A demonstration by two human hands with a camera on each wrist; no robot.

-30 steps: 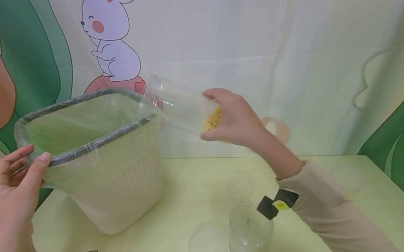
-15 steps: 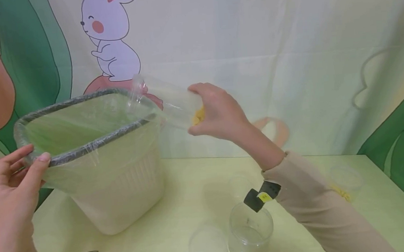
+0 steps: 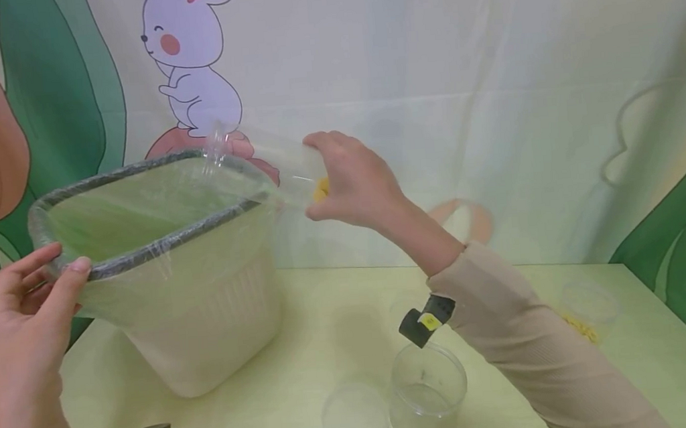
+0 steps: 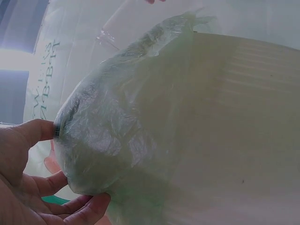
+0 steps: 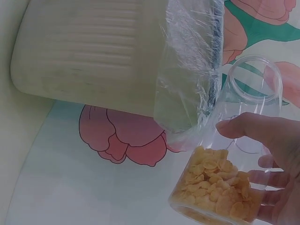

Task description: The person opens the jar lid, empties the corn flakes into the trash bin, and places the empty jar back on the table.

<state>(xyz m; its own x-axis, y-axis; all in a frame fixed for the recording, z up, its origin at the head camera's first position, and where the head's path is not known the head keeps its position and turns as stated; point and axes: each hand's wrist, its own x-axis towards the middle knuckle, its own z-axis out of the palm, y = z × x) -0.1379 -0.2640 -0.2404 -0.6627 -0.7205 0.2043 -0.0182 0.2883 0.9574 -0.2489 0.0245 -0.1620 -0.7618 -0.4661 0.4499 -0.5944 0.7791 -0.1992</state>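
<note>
My left hand (image 3: 26, 299) pinches the near left corner of a pale trash bin (image 3: 208, 339), thumb outside the dark rim. A clear plastic bag (image 4: 108, 136) lines the bin and folds over that rim. With my right hand (image 3: 361, 182) I grip a clear jar (image 5: 211, 133) round its base end, thumb on one side and fingers on the other. The jar leans left, its open mouth overlapping the far right rim of the bin in the head view. Yellow cornflakes (image 5: 218, 187) sit gathered at the jar's bottom.
On the table (image 3: 329, 349) stands an open clear jar (image 3: 428, 395), with a clear round lid (image 3: 355, 418) beside it. A small heap of yellow flakes (image 3: 582, 328) lies near another clear round piece (image 3: 592, 300) at the right. A printed cloth (image 3: 523, 126) hangs behind.
My right hand has carried the jar left and slightly up, bringing its mouth to the bin's rim. My left hand keeps its hold on the bin. The flakes stay in the jar.
</note>
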